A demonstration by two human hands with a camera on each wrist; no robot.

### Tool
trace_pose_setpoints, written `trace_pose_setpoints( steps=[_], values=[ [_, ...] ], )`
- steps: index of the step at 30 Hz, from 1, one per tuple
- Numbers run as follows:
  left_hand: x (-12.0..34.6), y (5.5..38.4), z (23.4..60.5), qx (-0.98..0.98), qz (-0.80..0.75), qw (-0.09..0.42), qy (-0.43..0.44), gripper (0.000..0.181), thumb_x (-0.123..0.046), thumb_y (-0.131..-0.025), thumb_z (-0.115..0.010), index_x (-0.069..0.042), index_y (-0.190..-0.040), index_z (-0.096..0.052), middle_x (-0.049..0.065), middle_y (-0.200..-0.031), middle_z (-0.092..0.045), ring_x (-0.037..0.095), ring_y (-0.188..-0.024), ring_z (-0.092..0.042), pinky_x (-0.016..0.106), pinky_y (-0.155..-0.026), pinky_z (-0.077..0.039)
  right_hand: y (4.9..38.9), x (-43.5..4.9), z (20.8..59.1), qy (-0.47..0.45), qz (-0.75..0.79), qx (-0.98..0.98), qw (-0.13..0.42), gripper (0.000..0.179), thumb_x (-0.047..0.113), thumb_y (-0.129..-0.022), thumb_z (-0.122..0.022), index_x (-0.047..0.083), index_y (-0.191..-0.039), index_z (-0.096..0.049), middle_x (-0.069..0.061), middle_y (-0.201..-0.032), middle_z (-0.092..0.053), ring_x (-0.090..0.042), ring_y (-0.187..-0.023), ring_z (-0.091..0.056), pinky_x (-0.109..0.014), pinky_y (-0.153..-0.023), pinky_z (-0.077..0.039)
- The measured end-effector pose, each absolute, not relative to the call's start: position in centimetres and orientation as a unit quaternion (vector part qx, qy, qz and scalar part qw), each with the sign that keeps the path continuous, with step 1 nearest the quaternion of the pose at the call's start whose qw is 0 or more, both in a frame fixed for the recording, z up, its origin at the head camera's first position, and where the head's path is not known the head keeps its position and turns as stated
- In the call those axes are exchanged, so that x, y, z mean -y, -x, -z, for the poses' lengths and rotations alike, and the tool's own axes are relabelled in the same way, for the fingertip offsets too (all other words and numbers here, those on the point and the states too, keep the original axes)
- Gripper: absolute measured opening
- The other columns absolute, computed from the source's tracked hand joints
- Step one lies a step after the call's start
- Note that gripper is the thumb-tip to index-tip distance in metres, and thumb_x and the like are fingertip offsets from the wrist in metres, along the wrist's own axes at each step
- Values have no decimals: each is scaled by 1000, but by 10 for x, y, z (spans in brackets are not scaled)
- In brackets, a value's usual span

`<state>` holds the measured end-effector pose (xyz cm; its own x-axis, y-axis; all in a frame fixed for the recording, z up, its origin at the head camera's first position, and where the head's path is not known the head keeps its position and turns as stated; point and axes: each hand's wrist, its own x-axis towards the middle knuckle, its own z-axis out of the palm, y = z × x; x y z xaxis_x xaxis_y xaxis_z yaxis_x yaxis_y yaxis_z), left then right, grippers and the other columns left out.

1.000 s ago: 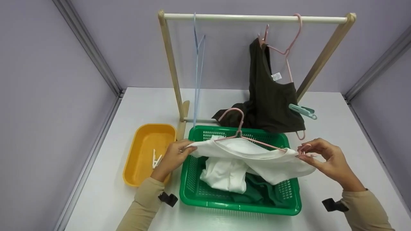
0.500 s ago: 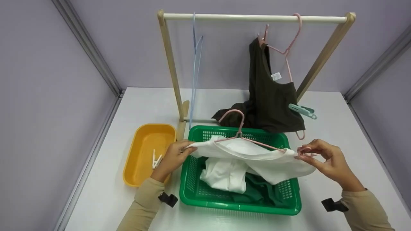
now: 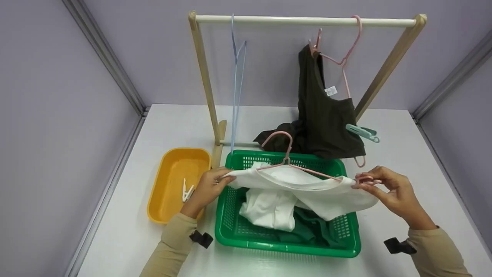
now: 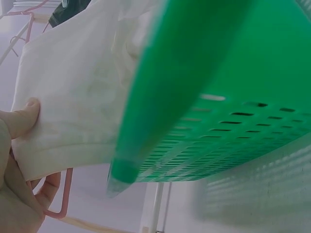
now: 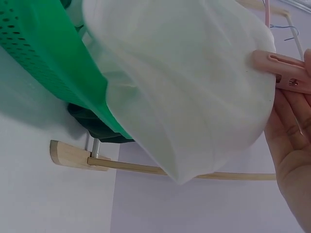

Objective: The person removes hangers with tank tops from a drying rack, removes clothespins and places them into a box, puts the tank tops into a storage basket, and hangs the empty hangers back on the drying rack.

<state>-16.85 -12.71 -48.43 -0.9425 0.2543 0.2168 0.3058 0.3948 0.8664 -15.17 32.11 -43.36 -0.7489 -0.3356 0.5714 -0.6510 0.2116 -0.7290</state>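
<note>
A white shirt (image 3: 307,192) is spread on a pink hanger (image 3: 286,152) above the green basket (image 3: 286,246). My left hand (image 3: 205,190) pinches the shirt's left shoulder, thumb on the cloth; in the left wrist view the fingers are behind, beside the pink hanger end (image 4: 65,196). At the other shoulder my right hand (image 3: 392,192) holds a pink clothespin (image 5: 282,70), whose tip lies on the cloth edge in the right wrist view. More white cloth (image 3: 269,211) and a dark green garment (image 3: 307,229) lie in the basket.
Behind stands a wooden rack with a white rail (image 3: 276,20). A blue hanger (image 3: 235,84) and a dark garment (image 3: 326,115), with pink hanger and teal clothespin (image 3: 361,132), hang from it. A yellow tray (image 3: 169,204) holds a white clothespin (image 3: 187,191).
My right hand has shifted very slightly left, and the clothespin has turned a little at the shirt's shoulder. The blue hanger sways on the rail. My left hand stays still.
</note>
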Motion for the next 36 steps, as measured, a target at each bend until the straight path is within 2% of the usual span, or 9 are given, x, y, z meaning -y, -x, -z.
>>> trace_pose_setpoints(
  steps=[4,10,23,31,36],
  values=[
    [127,168,485,836,526,18,159,19,-15,-93,-63,-6,-107,-73,11,-105,-72,19,-92,-63,36,-87,-58,152,-321,432,-319,-547,759,153,23,-27,-72,-63,-14,-90,-63,0,-97,-73,-4,-93,-69,-9,-85,-52],
    [128,169,487,838,524,13,152,20,-17,-93,-63,-7,-108,-72,10,-107,-72,19,-93,-64,36,-88,-58,150,-318,427,-312,-540,763,171,22,-26,-72,-65,-15,-90,-62,6,-99,-73,-2,-94,-69,-9,-85,-52],
    [130,169,489,841,517,15,157,21,-18,-93,-62,-7,-108,-72,11,-107,-72,20,-94,-65,36,-86,-58,149,-310,415,-352,-577,718,166,17,-22,-74,-65,-17,-89,-60,0,-100,-73,-6,-97,-70,-11,-83,-54],
    [129,168,487,843,518,15,148,22,-19,-93,-62,-7,-108,-72,11,-108,-72,20,-94,-64,38,-87,-58,149,-298,411,-351,-590,715,129,33,-27,-71,-64,-19,-102,-57,1,-105,-72,-6,-94,-70,-15,-87,-54],
    [129,168,488,841,520,17,148,21,-18,-93,-63,-6,-107,-73,12,-107,-73,20,-93,-65,36,-85,-58,151,-289,412,-359,-596,707,124,35,-26,-71,-65,-18,-105,-58,1,-104,-72,-6,-94,-69,-15,-87,-55]
  ],
)
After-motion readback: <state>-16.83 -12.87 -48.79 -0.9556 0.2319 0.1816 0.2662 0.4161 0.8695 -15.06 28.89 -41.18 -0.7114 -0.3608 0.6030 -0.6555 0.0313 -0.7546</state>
